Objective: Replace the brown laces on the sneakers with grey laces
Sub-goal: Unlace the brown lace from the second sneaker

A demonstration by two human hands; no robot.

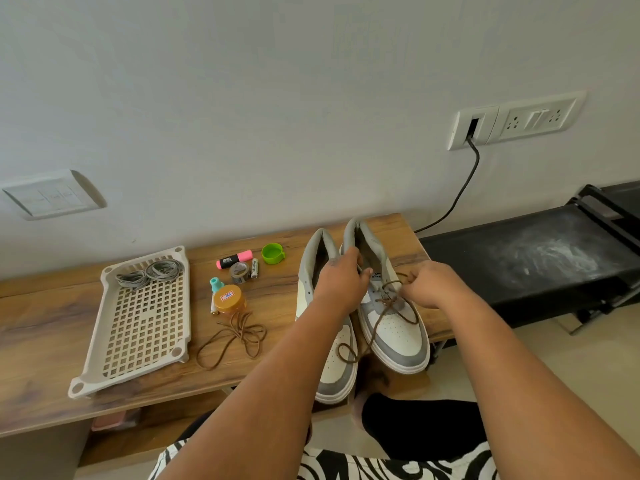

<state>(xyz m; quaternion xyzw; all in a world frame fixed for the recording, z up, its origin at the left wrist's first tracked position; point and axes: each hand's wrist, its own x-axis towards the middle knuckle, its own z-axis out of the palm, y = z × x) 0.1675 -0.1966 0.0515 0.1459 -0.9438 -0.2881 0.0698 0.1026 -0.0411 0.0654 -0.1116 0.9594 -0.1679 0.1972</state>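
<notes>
Sneakers (391, 306) first: the white-and-grey pair stands side by side at the right end of the wooden bench (52, 327), toes toward the near edge, heels to the wall, so the tongues face the person. The right shoe carries a brown lace (388, 303), loosened and trailing over the toe; the left shoe looks stripped, though the forearm covers much of it.

Next in size, the white slotted tray (145, 323), left of centre. It keeps the grey laces (150, 274) bundled at its far end, near but well apart from the shoes, ready for the swap.

Now the hands. The left hand (341, 285) curls its fingers round the collar of the right shoe, apparently to steady it against the pull. The right hand (424, 284) pinches the brown lace by the upper eyelets, fingers drawn tight together, placed, I'd say, to draw it out row by row.

The loose brown lace (232, 337) lies in a tangle on the bench between tray and shoes, so one shoe's unlacing looks done.

Smaller bits sit far of that tangle: an orange-lidded jar (229, 299), a green cap (272, 253), a pink highlighter (234, 260), a tape roll (239, 271). None of them in play here.
</notes>
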